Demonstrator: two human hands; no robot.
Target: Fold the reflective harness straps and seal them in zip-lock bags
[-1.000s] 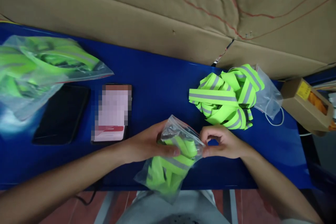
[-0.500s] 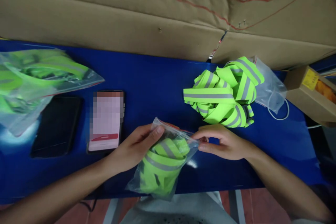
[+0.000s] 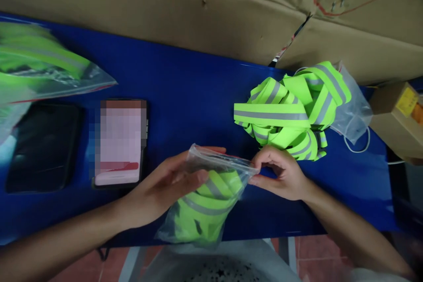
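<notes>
A clear zip bag (image 3: pixel 228 216) hangs tilted at the table's front edge, with a folded neon-yellow reflective strap (image 3: pixel 205 202) inside. My left hand (image 3: pixel 165 189) grips the bag's upper left side, thumb in front and fingers behind. At the bag's upper right corner, my right hand (image 3: pixel 280 174) pinches the end of the zip strip between thumb and forefinger. Just beyond my right hand lies a loose heap of neon-yellow reflective straps (image 3: pixel 274 114) with grey stripes.
Left on the blue table (image 3: pixel 185 88) are a lit phone (image 3: pixel 120 141), a dark phone-like slab (image 3: pixel 42 145) and a bag of neon straps (image 3: pixel 42 61). An empty-looking clear bag (image 3: pixel 355 101), a white cord loop (image 3: pixel 358 152) and a cardboard box (image 3: pixel 390 119) are at right. Brown cardboard (image 3: pixel 148 13) walls the back.
My right hand has closed its pinch on the bag's corner, and my left thumb has slid lower on the bag. The view has turned and shifted slightly.
</notes>
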